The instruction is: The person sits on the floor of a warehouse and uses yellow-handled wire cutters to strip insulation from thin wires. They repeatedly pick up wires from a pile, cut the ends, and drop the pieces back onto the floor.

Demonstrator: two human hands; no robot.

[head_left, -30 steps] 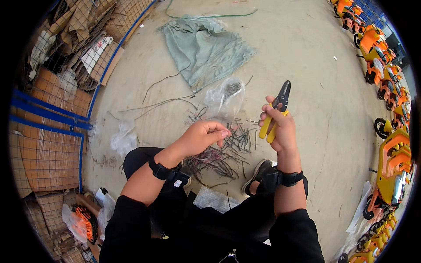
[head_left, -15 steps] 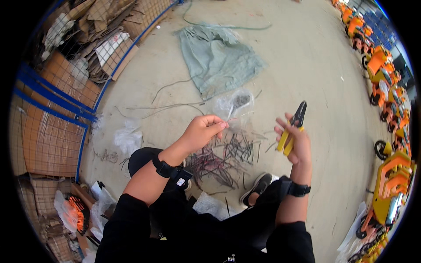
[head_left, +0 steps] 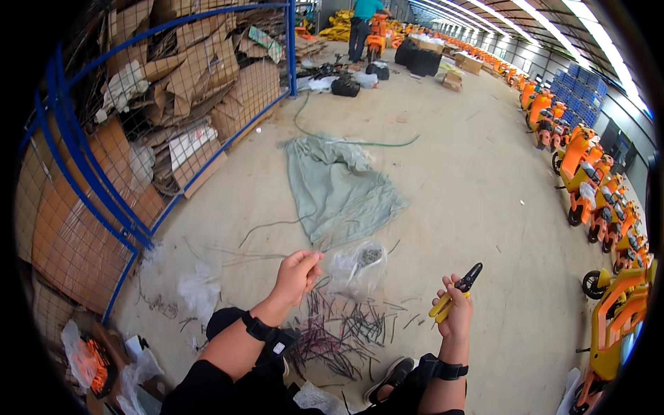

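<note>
My right hand [head_left: 455,309] is closed around the yellow handles of a wire stripper [head_left: 469,278], whose black jaws point up and away to the right. Off to the left, my left hand [head_left: 297,275] has thumb and fingers pinched together. Whatever sits in that pinch is too small to make out. Below and between the hands lies a loose pile of cut black and reddish wire pieces [head_left: 339,332] on the floor. Just beyond the pile is a clear plastic bag [head_left: 360,266] with small dark bits inside.
A grey-green woven sack [head_left: 339,190] lies flat ahead, a green hose [head_left: 380,144] past it. Blue-framed mesh fencing [head_left: 200,155] holds back cardboard on the left. Orange and yellow scooters [head_left: 581,162] line the right. Far off, a person [head_left: 364,24] stands by an orange scooter.
The view has tilted up, bringing the far hall and a person into sight. My hands are a little farther apart; the thin wire seen earlier at my left fingertips no longer shows clearly.
</note>
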